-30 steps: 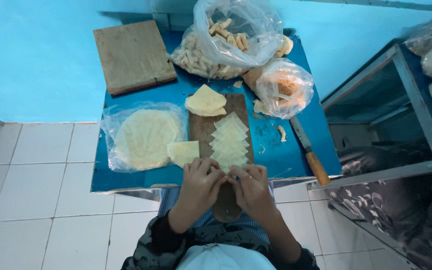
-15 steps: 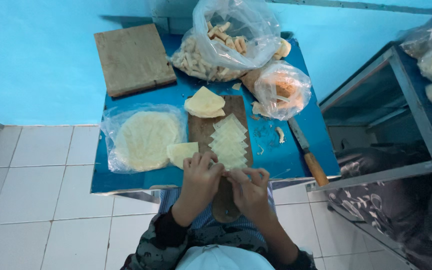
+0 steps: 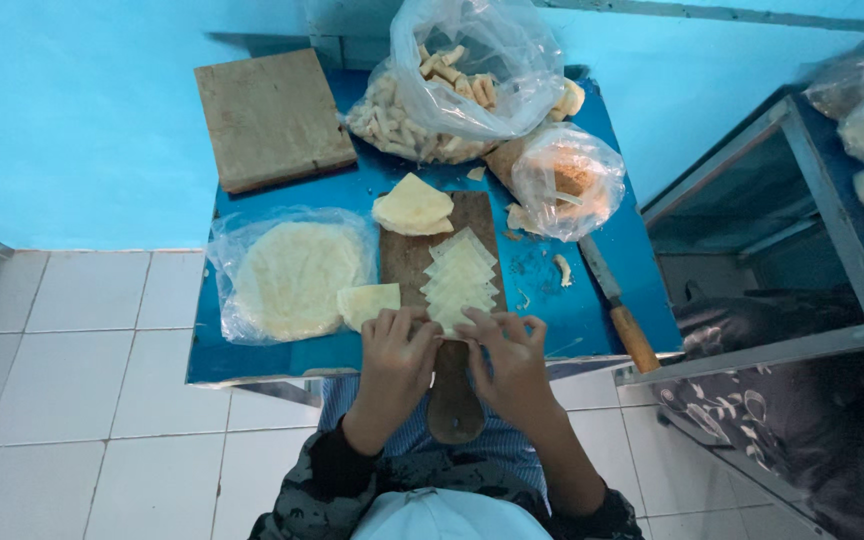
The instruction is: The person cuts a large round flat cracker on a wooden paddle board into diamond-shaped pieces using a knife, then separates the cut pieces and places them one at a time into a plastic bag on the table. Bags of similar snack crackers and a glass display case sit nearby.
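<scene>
At the blue worktop's (image 3: 252, 360) near edge, both hands, the left hand (image 3: 395, 352) and right hand (image 3: 508, 358), have parted slightly, fingers pinching the nearest pale square dough sheet (image 3: 452, 316) on the brown wooden paddle board (image 3: 410, 262).

A large clear bag (image 3: 457, 85) and a small clear bag (image 3: 567, 180) sit at the tabletop's (image 3: 552, 300) far right; a flat clear bag (image 3: 287, 275) lies left.

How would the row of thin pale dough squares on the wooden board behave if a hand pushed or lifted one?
The dough squares look very thin and overlap like shingles, so a push would likely slide several at once. A lifted one would probably droop and tear easily. Both the left hand and right hand rest at the row's near end on the board, so they seem light.
</scene>
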